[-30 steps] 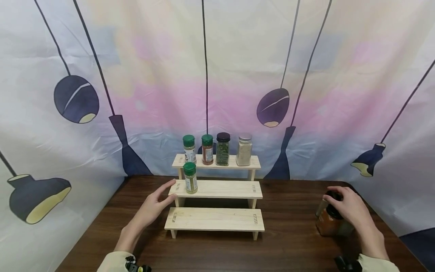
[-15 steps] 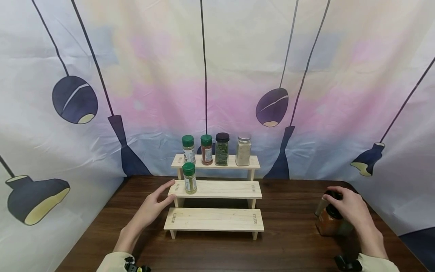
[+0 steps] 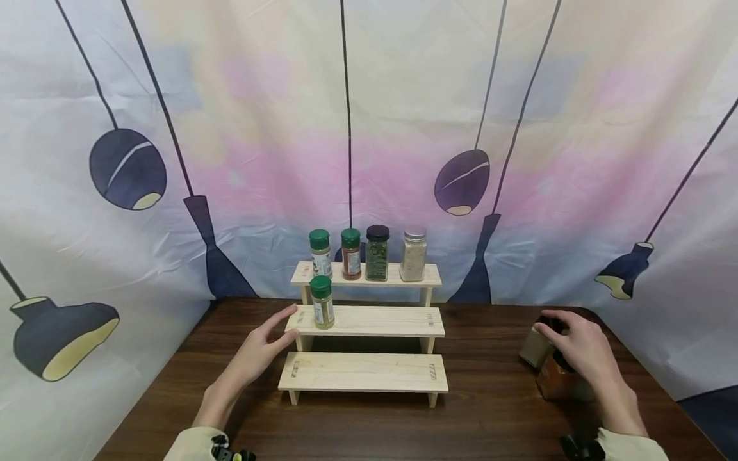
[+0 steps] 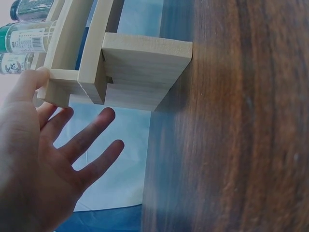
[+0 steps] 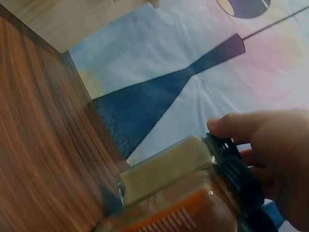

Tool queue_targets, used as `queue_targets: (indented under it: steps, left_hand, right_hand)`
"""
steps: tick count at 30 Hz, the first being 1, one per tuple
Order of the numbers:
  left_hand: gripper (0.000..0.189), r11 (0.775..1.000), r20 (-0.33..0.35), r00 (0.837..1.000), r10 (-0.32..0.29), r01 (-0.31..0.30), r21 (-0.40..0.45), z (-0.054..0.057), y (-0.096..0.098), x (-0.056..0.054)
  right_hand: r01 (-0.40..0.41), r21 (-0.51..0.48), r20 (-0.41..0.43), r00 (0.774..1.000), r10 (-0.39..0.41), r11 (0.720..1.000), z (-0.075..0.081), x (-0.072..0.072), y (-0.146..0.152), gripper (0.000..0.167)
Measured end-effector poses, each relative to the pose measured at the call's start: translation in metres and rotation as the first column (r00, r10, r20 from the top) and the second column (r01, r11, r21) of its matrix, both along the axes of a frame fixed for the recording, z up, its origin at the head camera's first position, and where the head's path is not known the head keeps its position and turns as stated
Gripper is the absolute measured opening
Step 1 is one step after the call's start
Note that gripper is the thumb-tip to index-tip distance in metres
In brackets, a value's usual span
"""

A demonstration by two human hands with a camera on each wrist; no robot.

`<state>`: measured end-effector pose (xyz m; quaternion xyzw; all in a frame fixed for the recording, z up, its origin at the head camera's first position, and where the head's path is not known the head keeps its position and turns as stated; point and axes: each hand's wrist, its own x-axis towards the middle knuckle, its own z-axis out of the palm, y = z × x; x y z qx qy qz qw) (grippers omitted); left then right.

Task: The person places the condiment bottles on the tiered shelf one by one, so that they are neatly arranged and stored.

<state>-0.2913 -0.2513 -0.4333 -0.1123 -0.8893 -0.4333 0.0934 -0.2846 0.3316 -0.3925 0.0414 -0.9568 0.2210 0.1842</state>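
My right hand (image 3: pixel 582 346) pinches the black cap of a spice jar of beige powder (image 3: pixel 535 347) at the table's right side. The jar leans, and in the right wrist view its pale body (image 5: pixel 166 170) lies alongside a jar of orange-red spice (image 5: pixel 183 208). That orange-red jar (image 3: pixel 555 382) stands close under my hand, which partly hides it. My left hand (image 3: pixel 256 352) holds the left end of the middle step of a three-step wooden shelf (image 3: pixel 369 371) with thumb and index finger. Its other fingers (image 4: pixel 91 133) spread apart below the step in the left wrist view.
On the top step stand two green-capped jars (image 3: pixel 350 255), a black-capped jar of green herbs (image 3: pixel 377 254) and a silver-capped jar (image 3: pixel 414 256). Another green-capped jar (image 3: pixel 322 303) is on the middle step's left. Behind the brown table (image 3: pixel 490 410) hangs a printed cloth (image 3: pixel 392 128).
My right hand has shifted left and slightly away from me, carrying the beige-powder jar, which now tilts and sits farther from the orange-red jar. My left hand and the shelf stay put.
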Motion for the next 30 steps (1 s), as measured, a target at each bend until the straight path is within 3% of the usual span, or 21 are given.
queue_targets:
  steps: [10, 19, 25, 30]
  left_hand:
    - [0.06, 1.0, -0.001, 1.0, 0.002, -0.002, -0.001, 0.002, 0.001, 0.002]
    - [0.059, 1.0, -0.013, 1.0, 0.001, -0.001, -0.005, 0.0, 0.001, -0.001]
    - [0.059, 1.0, 0.003, 1.0, 0.002, -0.002, -0.003, 0.0, 0.0, 0.001]
    - [0.057, 1.0, 0.0, 1.0, 0.006, -0.006, 0.002, 0.001, 0.0, 0.001]
  right_hand:
    - [-0.081, -0.025, -0.138, 0.987, 0.076, 0.996, 0.009, 0.0, -0.029, 0.045]
    - [-0.15, -0.054, -0.264, 0.956, 0.131, 0.987, 0.02, 0.007, -0.054, 0.037]
    - [-0.188, -0.052, -0.295, 0.941, 0.165, 0.981, 0.024, 0.012, -0.073, 0.033]
    - [-0.215, -0.047, -0.293, 0.937, 0.192, 0.976, 0.038, 0.011, -0.09, 0.034]
